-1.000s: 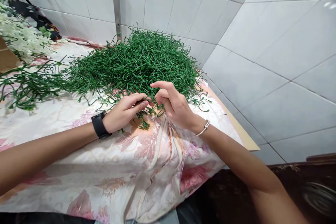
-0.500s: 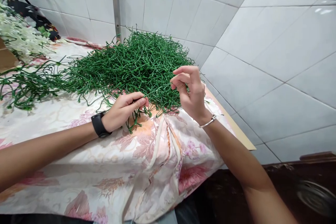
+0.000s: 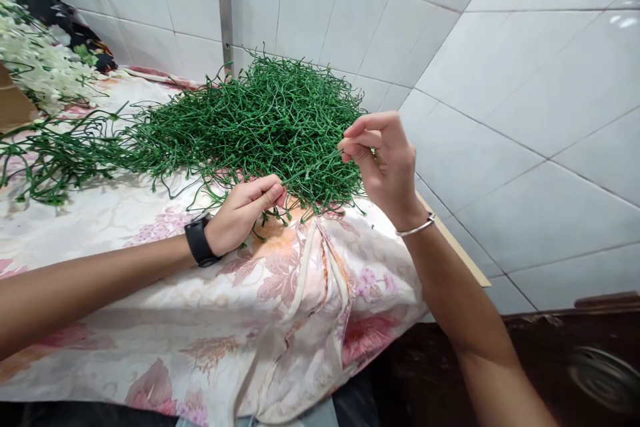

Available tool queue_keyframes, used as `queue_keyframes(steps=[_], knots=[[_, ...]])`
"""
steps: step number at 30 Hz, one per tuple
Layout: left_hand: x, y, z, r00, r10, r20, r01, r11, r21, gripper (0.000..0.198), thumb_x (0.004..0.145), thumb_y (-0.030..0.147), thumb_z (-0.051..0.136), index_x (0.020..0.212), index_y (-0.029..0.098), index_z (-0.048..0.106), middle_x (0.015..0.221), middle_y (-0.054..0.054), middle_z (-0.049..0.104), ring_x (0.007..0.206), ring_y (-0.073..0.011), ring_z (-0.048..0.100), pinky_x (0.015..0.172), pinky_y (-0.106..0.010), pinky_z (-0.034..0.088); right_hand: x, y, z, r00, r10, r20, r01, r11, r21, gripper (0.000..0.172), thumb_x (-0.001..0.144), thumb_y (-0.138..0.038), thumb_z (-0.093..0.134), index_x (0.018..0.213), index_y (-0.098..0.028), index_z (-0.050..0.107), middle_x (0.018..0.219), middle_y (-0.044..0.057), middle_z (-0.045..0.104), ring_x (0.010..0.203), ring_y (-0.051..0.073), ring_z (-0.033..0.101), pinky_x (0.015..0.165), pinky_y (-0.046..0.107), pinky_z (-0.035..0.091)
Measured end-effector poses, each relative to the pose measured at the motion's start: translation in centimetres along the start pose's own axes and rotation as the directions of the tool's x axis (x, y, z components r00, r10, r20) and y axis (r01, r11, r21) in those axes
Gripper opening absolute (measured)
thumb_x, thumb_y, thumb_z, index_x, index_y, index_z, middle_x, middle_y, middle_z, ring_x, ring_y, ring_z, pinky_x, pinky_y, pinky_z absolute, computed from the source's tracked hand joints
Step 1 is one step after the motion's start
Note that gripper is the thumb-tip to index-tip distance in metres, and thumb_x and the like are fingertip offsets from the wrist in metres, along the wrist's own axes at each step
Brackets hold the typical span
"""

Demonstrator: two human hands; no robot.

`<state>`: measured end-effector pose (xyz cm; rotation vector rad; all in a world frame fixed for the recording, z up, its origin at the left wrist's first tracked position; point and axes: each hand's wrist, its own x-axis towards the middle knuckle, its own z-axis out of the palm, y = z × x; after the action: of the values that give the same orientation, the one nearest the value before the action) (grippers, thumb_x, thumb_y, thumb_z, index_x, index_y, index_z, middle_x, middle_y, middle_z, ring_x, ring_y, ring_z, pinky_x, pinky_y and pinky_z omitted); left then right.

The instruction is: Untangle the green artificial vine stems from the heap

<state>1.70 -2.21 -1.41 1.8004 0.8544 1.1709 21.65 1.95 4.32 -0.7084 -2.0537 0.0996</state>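
Observation:
A big heap of thin green plastic stems [image 3: 280,113] lies on a flowered cloth [image 3: 200,307]. My left hand [image 3: 245,212], with a black band at the wrist, is closed on green stems at the heap's front edge; some stem ends hang below its fingers. To the right and higher up, my right hand [image 3: 383,163], wearing a silver bracelet, pinches the far end of a green stem. That stem runs between the two hands in front of the heap.
White artificial flowers [image 3: 45,60] and a piece of brown cardboard [image 3: 14,103] are at the left edge. A metal bracket [image 3: 225,20] stands against the tiled wall [image 3: 320,0] behind the heap. Dark floor with a round metal object [image 3: 603,373] shows at the lower right.
My right hand has moved right and slightly up, farther from my left hand. My left hand has shifted slightly right, still closed on stems.

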Motion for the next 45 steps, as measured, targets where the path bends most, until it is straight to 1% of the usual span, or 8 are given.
queue_keyframes(steps=[7,11,17,22,28,32,40,45], knots=[[0.2,-0.3,-0.2,0.999,-0.030,-0.010,0.031,0.999,0.021,0.030,0.087,0.036,0.036,0.066,0.017,0.045,0.064,0.000,0.042,0.062,-0.0119,0.036,0.057,-0.025,0.029,2.4,2.1,-4.9,0.937,-0.028,-0.349,0.108,0.971,0.213,0.005,0.081,-0.021,0.052,0.082,-0.025,0.048,0.063,-0.004,0.043,0.049,0.004,0.044,0.053,0.024,0.040],[0.5,-0.2,-0.2,0.999,-0.036,-0.017,0.036,0.999,-0.034,0.027,0.086,0.037,0.038,0.076,0.017,0.053,0.068,-0.001,0.047,0.066,-0.0128,0.042,0.062,-0.025,0.034,2.0,3.9,-3.3,0.985,0.029,-0.170,0.003,0.983,0.185,0.011,0.084,-0.022,0.046,0.095,-0.024,0.046,0.064,-0.004,0.052,0.063,0.008,0.056,0.063,0.026,0.045],[1.0,-0.6,-0.5,0.995,-0.103,0.003,0.102,0.981,-0.167,0.024,0.085,0.034,0.044,0.079,0.015,0.059,0.072,-0.002,0.054,0.066,-0.0108,0.047,0.062,-0.022,0.038,1.0,4.0,0.6,0.995,-0.017,0.102,0.031,0.991,-0.131,0.015,0.084,-0.019,0.043,0.097,-0.018,0.050,0.089,0.004,0.060,0.089,0.016,0.055,0.083,0.037,0.041],[1.2,-0.8,-0.7,0.988,-0.148,-0.050,0.127,0.948,-0.290,0.014,0.079,0.030,0.056,0.082,0.016,0.058,0.079,-0.002,0.060,0.074,-0.0114,0.055,0.071,-0.024,0.043,0.6,2.1,1.1,0.990,-0.082,0.112,0.109,0.959,-0.262,0.017,0.082,-0.021,0.046,0.099,-0.019,0.052,0.111,0.006,0.055,0.108,0.021,0.045,0.092,0.040,0.030],[1.1,-0.3,-1.1,0.992,-0.112,-0.060,0.092,0.959,-0.269,0.018,0.075,0.029,0.060,0.087,0.016,0.058,0.083,-0.004,0.063,0.082,-0.0143,0.060,0.074,-0.025,0.045,-0.6,-0.3,2.3,0.962,-0.108,0.251,0.180,0.941,-0.285,0.018,0.082,-0.037,0.049,0.079,-0.021,0.056,0.091,0.001,0.061,0.096,0.018,0.050,0.090,0.040,0.021],[0.7,0.5,-1.0,0.997,-0.017,-0.078,-0.001,0.975,-0.224,0.016,0.077,0.027,0.058,0.089,0.016,0.057,0.088,-0.004,0.062,0.087,-0.0156,0.059,0.078,-0.027,0.047,-1.1,-0.8,3.1,0.933,-0.140,0.332,0.230,0.941,-0.248,0.026,0.076,-0.046,0.054,0.080,-0.020,0.058,0.100,0.002,0.059,0.099,0.019,0.047,0.089,0.039,0.020],[0.7,0.8,-1.3,0.968,0.152,-0.202,-0.157,0.988,-0.009,0.015,0.078,0.027,0.055,0.090,0.017,0.059,0.101,-0.006,0.057,0.092,-0.0157,0.054,0.081,-0.028,0.044,-1.2,-0.8,3.4,0.951,-0.078,0.300,0.160,0.953,-0.257,0.015,0.083,-0.030,0.048,0.078,-0.021,0.060,0.100,0.001,0.059,0.099,0.017,0.048,0.088,0.037,0.021],[1.2,0.7,-2.3,0.945,0.085,-0.317,-0.110,0.992,-0.064,0.016,0.076,0.030,0.059,0.085,0.017,0.060,0.087,-0.003,0.062,0.080,-0.0128,0.057,0.074,-0.026,0.045,-1.3,-0.8,3.6,0.955,-0.033,0.294,0.111,0.961,-0.252,0.014,0.082,-0.031,0.049,0.088,-0.022,0.058,0.101,0.001,0.059,0.099,0.017,0.048,0.087,0.036,0.022]])
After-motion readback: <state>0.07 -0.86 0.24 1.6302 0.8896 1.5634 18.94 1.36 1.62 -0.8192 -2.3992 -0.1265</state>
